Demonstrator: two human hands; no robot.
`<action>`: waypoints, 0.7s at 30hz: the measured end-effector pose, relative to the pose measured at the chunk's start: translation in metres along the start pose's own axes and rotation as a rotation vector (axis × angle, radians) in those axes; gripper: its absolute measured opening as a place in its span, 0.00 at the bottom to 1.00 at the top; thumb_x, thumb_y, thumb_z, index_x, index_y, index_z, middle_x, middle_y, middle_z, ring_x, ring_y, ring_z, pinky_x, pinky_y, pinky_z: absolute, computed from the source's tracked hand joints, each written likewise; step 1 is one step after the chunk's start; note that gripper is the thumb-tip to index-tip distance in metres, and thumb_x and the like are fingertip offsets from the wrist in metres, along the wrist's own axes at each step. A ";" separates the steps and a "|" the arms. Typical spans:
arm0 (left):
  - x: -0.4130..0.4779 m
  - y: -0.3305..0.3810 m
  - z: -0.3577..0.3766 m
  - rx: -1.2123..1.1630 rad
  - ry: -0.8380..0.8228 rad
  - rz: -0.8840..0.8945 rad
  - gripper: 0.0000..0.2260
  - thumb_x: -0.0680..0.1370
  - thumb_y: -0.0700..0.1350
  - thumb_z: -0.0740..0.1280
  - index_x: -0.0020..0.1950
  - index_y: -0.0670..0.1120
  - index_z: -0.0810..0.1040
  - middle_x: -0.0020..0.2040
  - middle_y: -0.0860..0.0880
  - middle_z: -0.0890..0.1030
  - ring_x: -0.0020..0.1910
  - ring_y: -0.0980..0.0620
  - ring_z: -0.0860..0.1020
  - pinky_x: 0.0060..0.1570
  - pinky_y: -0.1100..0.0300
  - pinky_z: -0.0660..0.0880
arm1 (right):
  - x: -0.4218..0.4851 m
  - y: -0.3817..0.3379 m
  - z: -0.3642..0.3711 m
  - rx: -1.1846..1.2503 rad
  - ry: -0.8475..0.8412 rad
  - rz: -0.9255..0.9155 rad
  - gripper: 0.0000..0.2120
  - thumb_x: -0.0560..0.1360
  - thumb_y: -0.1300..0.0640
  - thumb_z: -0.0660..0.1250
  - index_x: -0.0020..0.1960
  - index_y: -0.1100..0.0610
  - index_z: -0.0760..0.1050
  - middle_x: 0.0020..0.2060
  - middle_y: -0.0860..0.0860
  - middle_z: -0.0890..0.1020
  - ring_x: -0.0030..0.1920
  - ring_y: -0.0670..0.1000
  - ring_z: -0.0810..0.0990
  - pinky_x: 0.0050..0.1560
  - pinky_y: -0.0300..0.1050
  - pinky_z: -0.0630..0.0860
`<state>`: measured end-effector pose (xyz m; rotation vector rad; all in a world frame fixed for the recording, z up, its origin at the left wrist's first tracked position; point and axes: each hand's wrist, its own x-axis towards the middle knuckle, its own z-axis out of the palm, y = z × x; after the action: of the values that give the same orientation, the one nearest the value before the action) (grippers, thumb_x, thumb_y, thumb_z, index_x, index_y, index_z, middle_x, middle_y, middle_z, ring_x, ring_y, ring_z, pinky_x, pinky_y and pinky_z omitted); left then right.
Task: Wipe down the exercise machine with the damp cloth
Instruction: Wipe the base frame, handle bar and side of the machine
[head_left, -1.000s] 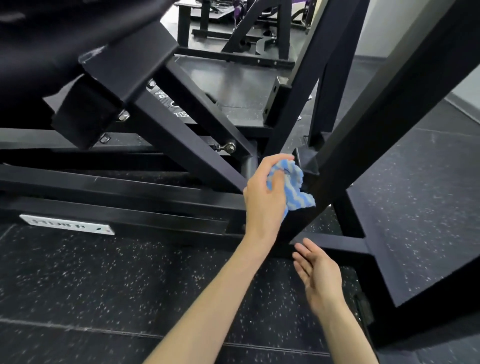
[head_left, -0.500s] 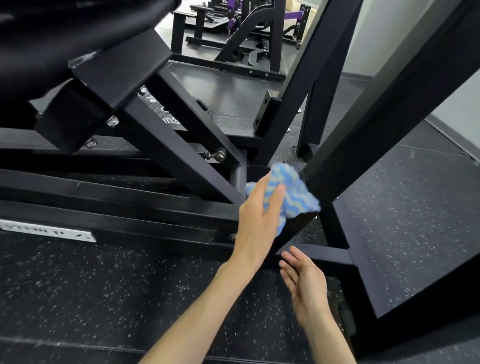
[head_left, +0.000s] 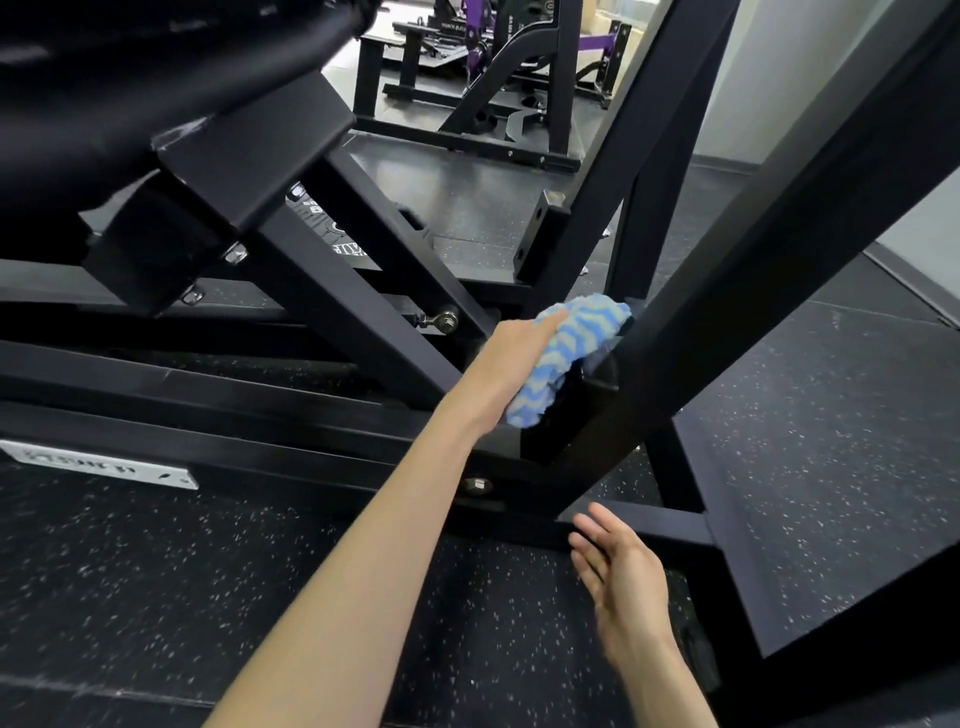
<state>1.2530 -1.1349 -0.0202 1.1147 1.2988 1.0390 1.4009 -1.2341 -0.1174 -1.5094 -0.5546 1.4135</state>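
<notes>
Speckled black gym flooring runs under the exercise machine. My left hand presses the damp cloth against the slanted beam low at its joint, mid-wipe; my right hand hangs relaxed, holding nothing. Next, I'd judge, the cloth should travel up that beam.

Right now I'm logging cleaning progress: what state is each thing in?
cloth: bunched, pressed against the slanted frame beam
left hand: grips the cloth
right hand: open, fingers relaxed, holds nothing, near the base bar
seat pad: tilted, untouched
white label plate: fixed to the low rail, text unreadable
</notes>
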 end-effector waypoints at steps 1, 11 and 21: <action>0.000 -0.007 0.000 -0.012 -0.002 -0.025 0.16 0.79 0.56 0.60 0.40 0.47 0.78 0.27 0.51 0.77 0.25 0.53 0.73 0.30 0.62 0.69 | 0.000 -0.001 -0.001 0.001 0.001 0.002 0.14 0.81 0.64 0.53 0.56 0.53 0.75 0.47 0.51 0.82 0.50 0.50 0.80 0.52 0.44 0.74; 0.009 -0.007 -0.077 1.296 0.608 0.624 0.07 0.72 0.39 0.68 0.49 0.40 0.77 0.48 0.41 0.79 0.51 0.41 0.76 0.53 0.50 0.70 | 0.005 -0.001 -0.005 0.003 -0.006 -0.003 0.17 0.79 0.67 0.53 0.60 0.55 0.74 0.50 0.53 0.82 0.51 0.51 0.80 0.55 0.46 0.73; 0.023 -0.052 -0.075 1.889 -0.280 0.668 0.27 0.79 0.56 0.43 0.49 0.50 0.82 0.48 0.52 0.81 0.50 0.48 0.78 0.53 0.50 0.70 | 0.009 0.007 0.007 0.032 -0.025 0.075 0.17 0.80 0.67 0.52 0.64 0.61 0.73 0.45 0.53 0.80 0.46 0.51 0.78 0.56 0.47 0.70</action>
<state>1.1761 -1.1192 -0.0732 3.0476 1.5283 -0.3617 1.3945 -1.2274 -0.1265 -1.5027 -0.4932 1.4936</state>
